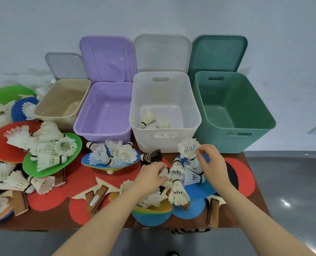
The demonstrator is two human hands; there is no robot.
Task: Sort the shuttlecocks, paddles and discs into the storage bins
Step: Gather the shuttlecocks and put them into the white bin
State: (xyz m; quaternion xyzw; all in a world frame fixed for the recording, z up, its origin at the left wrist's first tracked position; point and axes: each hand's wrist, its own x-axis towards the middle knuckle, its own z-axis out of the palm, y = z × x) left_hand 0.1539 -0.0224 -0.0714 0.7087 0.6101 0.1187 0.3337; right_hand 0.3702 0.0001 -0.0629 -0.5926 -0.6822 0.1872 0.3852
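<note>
Four open bins stand in a row: beige bin [61,102], purple bin [105,111], white bin [164,108] and green bin [231,111]. Two shuttlecocks [148,118] lie in the white bin. In front of it, my right hand [211,163] pinches a white shuttlecock [188,147] above a blue disc [199,191]. My left hand [149,177] grips white shuttlecocks [177,180] from the pile on that disc. A dark shuttlecock [151,156] lies by the white bin. Red paddles [79,182] cover the table.
More shuttlecocks [48,146] sit heaped on a green disc [51,163] and on another blue disc [111,159] at the left. Lids lean on the wall behind the bins, the purple lid [107,58] among them. The table's front edge [98,228] runs below my forearms.
</note>
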